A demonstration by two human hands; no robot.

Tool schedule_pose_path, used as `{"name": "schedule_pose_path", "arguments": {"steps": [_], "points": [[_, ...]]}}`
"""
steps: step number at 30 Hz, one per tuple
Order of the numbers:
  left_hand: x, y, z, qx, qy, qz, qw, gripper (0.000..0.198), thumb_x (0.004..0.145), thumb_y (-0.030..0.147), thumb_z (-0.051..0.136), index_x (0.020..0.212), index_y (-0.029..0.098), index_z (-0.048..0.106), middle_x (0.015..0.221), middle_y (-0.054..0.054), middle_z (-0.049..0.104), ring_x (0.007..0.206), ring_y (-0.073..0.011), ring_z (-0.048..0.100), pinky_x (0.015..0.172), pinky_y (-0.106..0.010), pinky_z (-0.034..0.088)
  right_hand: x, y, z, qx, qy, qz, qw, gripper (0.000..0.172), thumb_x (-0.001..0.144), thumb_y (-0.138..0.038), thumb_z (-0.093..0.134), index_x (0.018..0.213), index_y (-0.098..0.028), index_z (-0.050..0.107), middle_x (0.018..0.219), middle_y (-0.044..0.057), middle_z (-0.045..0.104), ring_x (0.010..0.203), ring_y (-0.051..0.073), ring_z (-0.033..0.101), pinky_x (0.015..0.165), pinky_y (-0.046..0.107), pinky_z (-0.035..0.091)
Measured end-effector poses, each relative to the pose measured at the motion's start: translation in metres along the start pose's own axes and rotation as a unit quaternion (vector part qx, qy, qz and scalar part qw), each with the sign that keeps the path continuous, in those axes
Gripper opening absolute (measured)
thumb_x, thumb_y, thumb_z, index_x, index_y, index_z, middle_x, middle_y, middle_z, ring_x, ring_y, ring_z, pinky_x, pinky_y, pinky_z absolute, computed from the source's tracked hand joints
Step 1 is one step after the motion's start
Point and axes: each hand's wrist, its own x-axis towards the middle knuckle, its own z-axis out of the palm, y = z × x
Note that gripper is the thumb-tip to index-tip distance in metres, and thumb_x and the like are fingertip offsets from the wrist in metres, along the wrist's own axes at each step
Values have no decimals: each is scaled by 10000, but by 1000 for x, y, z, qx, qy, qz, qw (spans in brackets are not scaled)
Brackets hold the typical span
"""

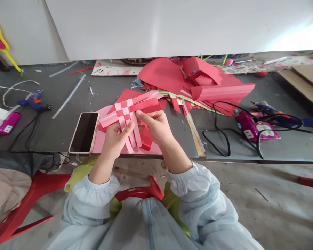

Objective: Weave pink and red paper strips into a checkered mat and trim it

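A small woven mat of pink and red paper strips [127,114] is held up just above the near edge of the grey table [54,135]. My left hand [117,137] grips its lower pink strips, thumb across them. My right hand [155,125] pinches the weave at its right side, where long red and pink strip ends stick out to the right. Under the weave lies a pink paper sheet [100,139].
A phone [85,132] lies face up left of my hands. A heap of red paper [195,83] fills the middle back. Glue guns lie at left [32,100] and right [250,126] with black cables [224,139]. A red chair [31,198] stands below left.
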Motion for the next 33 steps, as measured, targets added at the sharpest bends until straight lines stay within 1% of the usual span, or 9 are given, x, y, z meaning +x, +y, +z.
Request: {"name": "schedule_pose_path", "arguments": {"steps": [7, 10, 12, 15, 17, 24, 28, 30, 33], "points": [[0, 8, -6, 138, 20, 101, 985, 458, 876, 572, 646, 624, 190, 640, 571, -3, 625, 519, -120, 575, 519, -246, 454, 3, 4, -9, -31, 0, -28, 999, 365, 753, -537, 783, 610, -208, 721, 625, -7, 638, 614, 107, 565, 610, 261, 498], [1, 16, -12, 283, 24, 233, 930, 498, 923, 470, 620, 528, 177, 536, 431, 44, 466, 399, -66, 402, 410, -221, 301, 5, 5, -15, -15, -57, -58, 997, 226, 696, -440, 860, 778, -246, 779, 763, -5, 709, 737, 142, 629, 737, 306, 542], [1, 19, -17, 357, 25, 341, 869, 402, 938, 336, 619, 571, 172, 590, 450, 42, 527, 399, -60, 443, 416, -210, 321, 6, 4, -18, -13, -101, -85, 991, 210, 665, -342, 894, 825, -261, 784, 799, -10, 708, 765, 148, 632, 772, 324, 545], [2, 17, -23, 428, 25, 460, 778, 159, 917, 132, 590, 943, 177, 740, 849, -36, 790, 729, -132, 732, 662, -197, 536, 8, 2, -20, -22, -151, -145, 978, 160, 667, -287, 894, 780, -267, 784, 795, -8, 670, 774, 143, 615, 765, 315, 530], [2, 14, -27, 446, 26, 501, 742, 349, 906, 76, 559, 1207, 193, 690, 1120, -68, 780, 1021, -186, 747, 889, -254, 580, 8, 2, -22, -29, -171, -180, 968, 122, 686, -305, 882, 768, -284, 794, 828, 2, 655, 802, 143, 609, 769, 313, 520], [1, 11, -32, 445, 27, 550, 706, 481, 951, 65, 458, 1380, 237, 591, 1316, -62, 698, 1240, -211, 652, 1032, -354, 576, 9, 4, -28, -12, -241, -220, 945, 92, 786, -413, 802, 791, -324, 821, 910, 36, 630, 858, 156, 599, 857, 355, 495], [-2, 14, -30, 430, 6, 534, 728, 427, 949, 89, 460, 1298, 234, 658, 1282, -47, 717, 1205, -203, 676, 1028, -359, 577, 8, 3, -29, 1, -266, -223, 938, 78, 805, -382, 794, 840, -319, 823, 945, 33, 639, 880, 146, 612, 869, 336, 494], [-4, 14, -27, 403, 3, 469, 786, 325, 945, 155, 515, 1175, 236, 731, 1157, -39, 772, 1064, -193, 737, 926, -314, 609, 7, 2, -28, -6, -241, -208, 948, 74, 779, -337, 821, 847, -309, 815, 920, 24, 654, 869, 141, 618, 836, 316, 498], [-7, 14, -19, 317, 15, 284, 905, 202, 902, 311, 639, 838, 193, 790, 750, -39, 780, 691, -159, 726, 616, -234, 571, 5, 2, -28, -26, -161, -151, 975, 241, 692, -249, 881, 911, -296, 792, 869, 4, 679, 821, 141, 619, 765, 302, 502]]}}
